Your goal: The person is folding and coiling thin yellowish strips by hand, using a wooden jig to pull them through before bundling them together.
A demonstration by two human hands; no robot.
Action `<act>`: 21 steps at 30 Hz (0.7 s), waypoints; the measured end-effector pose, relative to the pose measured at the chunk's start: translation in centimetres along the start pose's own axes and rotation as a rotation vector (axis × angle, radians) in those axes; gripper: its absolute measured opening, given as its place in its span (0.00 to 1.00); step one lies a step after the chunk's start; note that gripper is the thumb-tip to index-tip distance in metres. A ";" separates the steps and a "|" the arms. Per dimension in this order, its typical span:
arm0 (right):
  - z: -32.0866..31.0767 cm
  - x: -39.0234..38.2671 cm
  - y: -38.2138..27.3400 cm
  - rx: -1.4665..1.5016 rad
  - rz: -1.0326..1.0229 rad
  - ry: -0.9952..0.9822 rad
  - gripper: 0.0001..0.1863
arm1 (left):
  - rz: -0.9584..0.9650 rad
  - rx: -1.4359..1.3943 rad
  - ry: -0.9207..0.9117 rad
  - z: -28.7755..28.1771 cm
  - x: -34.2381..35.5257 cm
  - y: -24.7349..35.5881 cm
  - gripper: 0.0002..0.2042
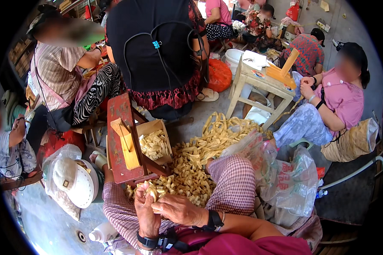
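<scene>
"Left hand (147, 216) is pinching a folded yellow strip (151, 191) between thumb and fingers, nearly closed, just before the near end of the red bench (117, 168). Right hand (183, 210) is meeting it there with bent fingers; from my distant seat, I am not managing to tell whether it is gripping too."

"What are you worrying about?"

"I am thinking about slipping. The fold is looking springy to me, so a loosening thumb could be letting the layers open. Also, a dropped piece could be getting lost, because the loose pile (195, 182) to the right of the bench is showing the same colour."

"And the long strips (225, 125), farther to the right of the bench?"

"They are lying in tangled loops. If somebody is pulling one, I am supposing that others could be following."

"How are the materials appearing?"

"The long strips are looking flat and fibrous; the pile is showing short, thick, crinkled bundles. Just right of the bench, a cardboard box (150, 126) is holding similar pieces. On the bench, a wooden block (132, 157) is showing squared edges. Well to the right of the bench, a clear plastic bag (291, 182) is lying wrinkled and shiny."
</scene>
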State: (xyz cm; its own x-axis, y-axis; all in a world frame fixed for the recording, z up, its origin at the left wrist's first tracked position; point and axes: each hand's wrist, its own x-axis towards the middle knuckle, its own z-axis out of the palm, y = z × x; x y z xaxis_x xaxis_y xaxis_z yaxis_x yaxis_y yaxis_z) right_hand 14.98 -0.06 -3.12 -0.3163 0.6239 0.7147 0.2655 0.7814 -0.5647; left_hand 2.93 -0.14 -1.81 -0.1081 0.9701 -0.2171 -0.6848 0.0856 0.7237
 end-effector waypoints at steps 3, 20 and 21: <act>-0.2 0.2 0.1 0.031 0.016 -0.044 0.15 | -0.066 0.062 0.030 -0.1 0.3 0.1 0.04; -0.8 0.5 -0.7 0.034 0.431 0.099 0.10 | 0.163 0.481 -0.097 -0.7 -1.4 -1.7 0.06; -0.7 0.2 -0.4 0.037 0.466 0.092 0.10 | 0.169 0.552 -0.104 -0.7 -1.5 -1.6 0.07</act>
State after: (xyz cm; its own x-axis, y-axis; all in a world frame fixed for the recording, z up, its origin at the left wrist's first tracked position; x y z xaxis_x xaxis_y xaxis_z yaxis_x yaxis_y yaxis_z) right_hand 15.48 -0.22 -2.43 -0.0892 0.9058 0.4143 0.3267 0.4195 -0.8469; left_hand 3.68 -1.87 -3.12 -0.0929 0.9954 -0.0239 -0.1839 0.0065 0.9829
